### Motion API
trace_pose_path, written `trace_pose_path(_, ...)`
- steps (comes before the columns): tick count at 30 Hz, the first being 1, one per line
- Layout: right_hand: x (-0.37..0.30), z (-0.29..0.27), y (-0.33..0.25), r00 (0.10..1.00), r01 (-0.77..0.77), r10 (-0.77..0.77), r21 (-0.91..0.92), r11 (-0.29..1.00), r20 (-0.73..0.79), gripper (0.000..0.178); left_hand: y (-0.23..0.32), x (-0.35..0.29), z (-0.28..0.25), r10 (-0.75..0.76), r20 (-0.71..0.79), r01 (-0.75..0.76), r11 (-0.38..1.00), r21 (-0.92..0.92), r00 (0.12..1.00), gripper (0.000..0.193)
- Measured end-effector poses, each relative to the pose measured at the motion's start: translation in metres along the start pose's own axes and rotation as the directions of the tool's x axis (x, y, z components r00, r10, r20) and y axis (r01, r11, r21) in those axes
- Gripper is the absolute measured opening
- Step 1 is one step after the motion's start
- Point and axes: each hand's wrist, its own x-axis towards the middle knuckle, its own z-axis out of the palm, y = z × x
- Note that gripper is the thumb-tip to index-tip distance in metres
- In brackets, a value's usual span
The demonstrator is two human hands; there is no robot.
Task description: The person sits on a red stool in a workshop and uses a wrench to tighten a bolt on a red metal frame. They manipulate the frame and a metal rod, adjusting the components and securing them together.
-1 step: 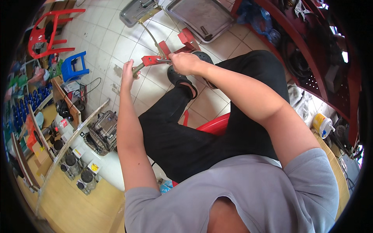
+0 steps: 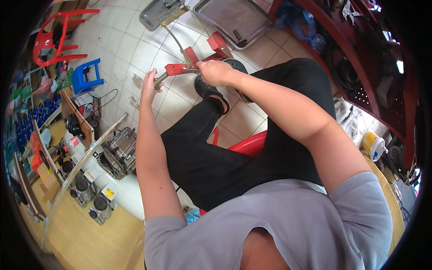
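A red metal frame (image 2: 176, 69) with angled blocks lies on the tiled floor ahead of my feet. A greenish rod (image 2: 161, 79) sticks out of its left end, and a thin curved metal rod (image 2: 174, 40) rises from its middle. My left hand (image 2: 149, 89) is beside the greenish rod's end, fingers stretched apart, the palm against or close to it. My right hand (image 2: 217, 73) is closed round a slim silver hand tool (image 2: 191, 70), perhaps a wrench, whose tip meets the red frame. Its grip end is hidden in my fist.
Beyond the frame are a grey metal tray (image 2: 234, 22) and a smaller tray (image 2: 163, 12). A blue stool (image 2: 86, 77) and a red plastic chair (image 2: 55, 39) stand left. A dark red rack (image 2: 360, 58) rises on the right. A white tank (image 2: 128, 193) is near my left arm.
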Motion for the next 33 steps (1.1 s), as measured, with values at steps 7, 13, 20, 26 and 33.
trace_pose_path(7,0.000,-0.002,0.000,1.000,0.005,-0.005,0.015,1.000,-0.002,0.028,0.001,-0.010,-0.013,-0.216,0.198,0.223,0.975,-0.012,0.956,0.041)
trace_pose_path(13,0.001,0.002,0.001,0.997,0.054,-0.054,0.012,0.998,-0.048,0.026,0.009,-0.004,-0.018,-0.423,0.160,0.392,0.899,0.196,0.892,0.046)
trace_pose_path(20,-0.001,-0.001,-0.002,1.000,0.004,-0.004,-0.007,1.000,-0.008,0.029,-0.006,-0.007,-0.032,-0.599,-0.100,0.605,0.765,0.223,0.794,0.062)
trace_pose_path(26,-0.008,-0.010,-0.003,0.999,0.047,-0.046,-0.093,0.995,0.014,0.028,0.011,-0.028,-0.052,-0.015,-0.330,0.209,0.802,0.560,0.944,0.068)
trace_pose_path(33,-0.008,-0.019,-0.018,0.979,0.045,-0.019,0.126,0.991,-0.204,0.035,0.058,-0.058,-0.028,0.050,-0.524,-0.246,0.918,-0.311,0.850,0.062)
